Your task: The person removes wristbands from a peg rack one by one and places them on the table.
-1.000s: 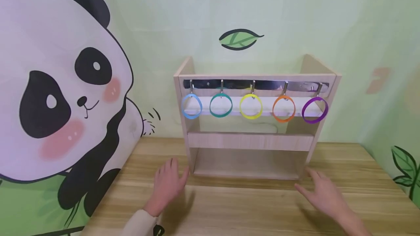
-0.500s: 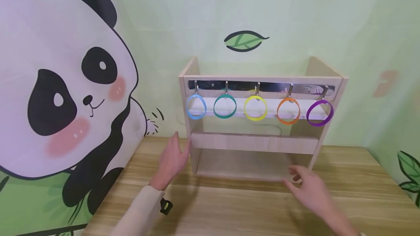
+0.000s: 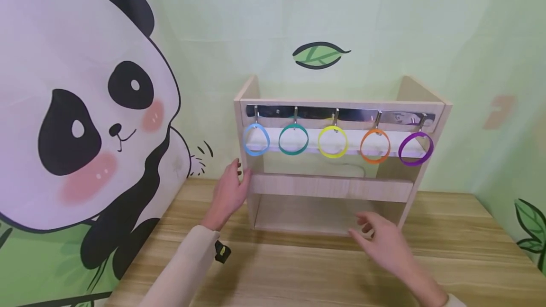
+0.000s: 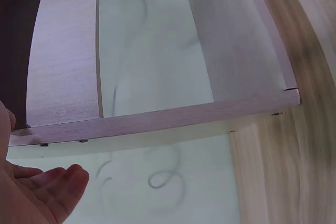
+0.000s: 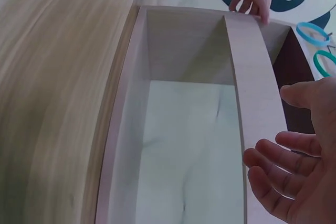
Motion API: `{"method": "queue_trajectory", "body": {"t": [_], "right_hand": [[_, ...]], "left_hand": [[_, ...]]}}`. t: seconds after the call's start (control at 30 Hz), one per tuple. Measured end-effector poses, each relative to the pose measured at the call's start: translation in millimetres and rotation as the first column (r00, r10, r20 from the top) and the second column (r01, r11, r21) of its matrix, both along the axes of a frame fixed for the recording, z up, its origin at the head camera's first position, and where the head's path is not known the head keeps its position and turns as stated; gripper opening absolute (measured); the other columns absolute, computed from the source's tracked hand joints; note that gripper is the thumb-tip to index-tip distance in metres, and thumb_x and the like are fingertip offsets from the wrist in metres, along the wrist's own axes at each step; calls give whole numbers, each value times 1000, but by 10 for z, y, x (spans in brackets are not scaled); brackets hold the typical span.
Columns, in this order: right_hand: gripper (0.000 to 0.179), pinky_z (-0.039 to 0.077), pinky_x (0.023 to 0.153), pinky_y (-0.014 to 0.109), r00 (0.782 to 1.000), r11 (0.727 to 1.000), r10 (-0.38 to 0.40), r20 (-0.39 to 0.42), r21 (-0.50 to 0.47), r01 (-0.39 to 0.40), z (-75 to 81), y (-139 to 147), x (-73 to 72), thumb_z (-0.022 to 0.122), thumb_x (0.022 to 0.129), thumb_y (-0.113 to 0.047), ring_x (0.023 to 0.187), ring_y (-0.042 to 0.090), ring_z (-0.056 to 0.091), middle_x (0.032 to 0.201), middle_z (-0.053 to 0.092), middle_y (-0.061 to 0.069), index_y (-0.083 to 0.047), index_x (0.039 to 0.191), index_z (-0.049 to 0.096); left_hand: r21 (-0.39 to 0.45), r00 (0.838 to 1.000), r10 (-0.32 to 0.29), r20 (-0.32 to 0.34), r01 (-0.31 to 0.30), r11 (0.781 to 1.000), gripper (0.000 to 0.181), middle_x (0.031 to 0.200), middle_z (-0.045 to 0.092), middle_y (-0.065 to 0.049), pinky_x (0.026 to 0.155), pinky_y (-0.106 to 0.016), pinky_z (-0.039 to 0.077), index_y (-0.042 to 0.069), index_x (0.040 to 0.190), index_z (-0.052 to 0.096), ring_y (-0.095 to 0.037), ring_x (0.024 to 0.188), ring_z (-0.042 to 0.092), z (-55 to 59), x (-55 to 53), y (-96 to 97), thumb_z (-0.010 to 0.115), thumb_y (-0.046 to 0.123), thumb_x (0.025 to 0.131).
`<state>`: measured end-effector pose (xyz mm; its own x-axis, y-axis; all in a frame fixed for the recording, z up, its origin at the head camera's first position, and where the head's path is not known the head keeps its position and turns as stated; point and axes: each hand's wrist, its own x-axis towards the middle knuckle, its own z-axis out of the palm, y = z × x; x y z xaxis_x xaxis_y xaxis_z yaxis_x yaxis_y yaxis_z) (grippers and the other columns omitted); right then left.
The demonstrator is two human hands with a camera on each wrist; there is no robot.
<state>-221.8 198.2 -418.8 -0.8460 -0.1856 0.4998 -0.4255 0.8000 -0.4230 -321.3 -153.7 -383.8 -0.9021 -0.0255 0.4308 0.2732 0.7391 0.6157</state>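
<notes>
The left hand point(image 3: 228, 195) was up against the left side of the wooden shelf point(image 3: 328, 187), its thumb at the front edge and its fingers loosely bent along the outside. In the left wrist view a gap showed between those fingers and the side panel point(image 4: 157, 122), so it had no firm grip; whether the thumb touched the wood could not be told. The right hand point(image 3: 384, 240) hovered in front of the lower compartment, fingers relaxed and spread from the thumb, with nothing in them. The two hands were well apart.

The shelf stood upright on the worktop point(image 3: 298, 269), between and beyond the hands. Above them, a metal strip point(image 3: 315, 112) carried five hooks, each with a ring on it: blue point(image 3: 257, 154) nearest the left hand, then teal point(image 3: 293, 153), yellow point(image 3: 333, 156), orange point(image 3: 375, 161) and purple point(image 3: 412, 163) at the far right.

The step in hand looked like reaching for the shelf, with the left hand placed to steady it and no ring yet taken. The next move seemed to call for a sure left hold and a clear path for the right hand, without knocking the rings.
</notes>
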Motion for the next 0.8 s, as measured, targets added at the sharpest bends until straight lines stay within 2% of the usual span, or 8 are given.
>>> {"method": "queue_trajectory", "body": {"t": [0.17,0.33,0.57,0.8], "right_hand": [[38,50,63,31,1000,1000,11,-15,-1,-12,41,-88,-23,75,80,-25,72,13,59,93,66,3,-3,109,64],[36,50,63,29,998,998,44,-35,-35,-45,104,-176,-66,74,81,-24,72,11,59,92,66,1,-5,109,64],[34,52,63,30,996,996,69,-54,-55,-72,226,-311,-100,75,80,-23,72,10,59,90,66,1,-6,108,65],[34,50,63,26,995,995,92,-32,-41,-94,407,-468,-141,73,82,-25,72,7,58,92,65,0,-7,110,64]], "left_hand": [[25,999,-20,-42,21,999,40,118,59,-13,77,-44,52,6,126,50,-27,101,60,39,-74,72,43,33,98],[61,1000,-10,-27,11,998,26,102,64,-13,68,-42,51,7,106,56,-27,85,61,53,-108,114,43,27,97],[128,1000,-22,22,19,992,26,105,65,-16,69,-42,53,6,107,59,-27,88,62,30,-140,118,45,25,97],[168,1000,-29,11,27,985,23,101,65,-15,68,-42,53,6,103,59,-27,86,62,35,-159,144,46,24,97]]}}
